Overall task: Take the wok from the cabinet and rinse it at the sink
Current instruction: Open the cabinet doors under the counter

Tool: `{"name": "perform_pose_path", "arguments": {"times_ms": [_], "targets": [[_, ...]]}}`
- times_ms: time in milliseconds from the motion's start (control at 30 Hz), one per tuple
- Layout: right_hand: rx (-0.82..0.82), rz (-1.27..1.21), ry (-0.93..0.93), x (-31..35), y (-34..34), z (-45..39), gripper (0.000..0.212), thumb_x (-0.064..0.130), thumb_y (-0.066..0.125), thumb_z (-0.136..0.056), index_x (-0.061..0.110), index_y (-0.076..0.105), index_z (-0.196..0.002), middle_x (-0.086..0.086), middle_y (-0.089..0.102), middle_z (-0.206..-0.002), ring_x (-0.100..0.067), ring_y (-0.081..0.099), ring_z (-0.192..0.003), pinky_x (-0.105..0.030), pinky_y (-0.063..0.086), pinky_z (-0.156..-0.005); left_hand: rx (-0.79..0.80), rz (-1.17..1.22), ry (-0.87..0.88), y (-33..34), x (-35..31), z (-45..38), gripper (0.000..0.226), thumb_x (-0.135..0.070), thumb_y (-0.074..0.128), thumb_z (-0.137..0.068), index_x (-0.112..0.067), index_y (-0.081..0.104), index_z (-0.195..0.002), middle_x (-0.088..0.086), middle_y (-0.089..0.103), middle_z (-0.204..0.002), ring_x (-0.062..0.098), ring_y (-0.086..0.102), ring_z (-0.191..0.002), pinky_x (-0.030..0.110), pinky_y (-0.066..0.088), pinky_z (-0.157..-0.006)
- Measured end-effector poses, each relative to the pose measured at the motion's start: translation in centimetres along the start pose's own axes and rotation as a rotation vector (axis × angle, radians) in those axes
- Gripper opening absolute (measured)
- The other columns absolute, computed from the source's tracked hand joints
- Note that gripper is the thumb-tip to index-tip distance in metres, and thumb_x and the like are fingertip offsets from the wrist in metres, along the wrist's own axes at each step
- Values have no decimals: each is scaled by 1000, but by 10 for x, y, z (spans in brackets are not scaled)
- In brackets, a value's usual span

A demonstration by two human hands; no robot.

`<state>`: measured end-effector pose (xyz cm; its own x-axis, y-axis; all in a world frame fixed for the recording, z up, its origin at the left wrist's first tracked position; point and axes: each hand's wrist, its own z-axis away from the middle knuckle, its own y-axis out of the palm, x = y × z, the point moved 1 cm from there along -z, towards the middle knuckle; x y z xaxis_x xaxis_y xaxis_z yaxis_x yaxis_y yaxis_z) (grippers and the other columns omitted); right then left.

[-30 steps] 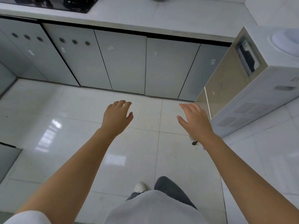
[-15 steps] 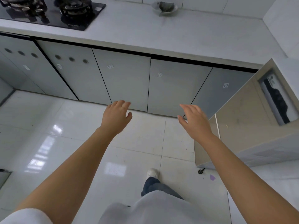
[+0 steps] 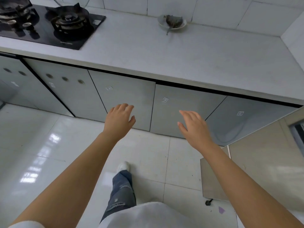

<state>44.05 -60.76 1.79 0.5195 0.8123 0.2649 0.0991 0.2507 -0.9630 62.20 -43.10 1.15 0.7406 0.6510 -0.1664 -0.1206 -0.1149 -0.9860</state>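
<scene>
Wok not seen anywhere; cabinet doors (image 3: 125,97) under the countertop (image 3: 164,51) are all shut, so its place cannot be told. Left hand (image 3: 118,120) and right hand (image 3: 195,127) are held out in front of the doors, apart from each other, fingers loosely spread, nothing grasped. Gas hob (image 3: 49,25) is set into the counter at far left; a small dish (image 3: 171,22) of scraps is placed by the tiled wall. A beige appliance (image 3: 263,162) is stood at right on the floor.
</scene>
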Motion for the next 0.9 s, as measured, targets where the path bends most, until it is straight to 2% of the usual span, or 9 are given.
{"name": "perform_pose_path", "arguments": {"times_ms": [500,700,900], "targets": [[-102,-61,223,59,9,-177,46,24,44,-98,8,39,-141,-5,48,-141,-23,39,-132,-37,34,-107,64,-24,255,-24,86,-216,44,-27,43,-96,-13,44,-137,6,47,-140,24,40,-131,34,28,-108],[-129,-58,263,63,16,-198,45,24,45,-98,8,40,-140,-5,48,-140,-23,38,-133,-37,34,-107,73,-13,308,-16,94,-237,43,-26,44,-96,-12,45,-136,8,48,-140,26,41,-130,36,28,-108],[-159,-53,245,57,31,-192,44,21,47,-97,5,43,-138,-8,52,-136,-26,43,-129,-38,37,-105,47,15,321,1,95,-223,42,-25,46,-95,-10,47,-135,9,51,-137,27,44,-128,36,31,-106]]}}
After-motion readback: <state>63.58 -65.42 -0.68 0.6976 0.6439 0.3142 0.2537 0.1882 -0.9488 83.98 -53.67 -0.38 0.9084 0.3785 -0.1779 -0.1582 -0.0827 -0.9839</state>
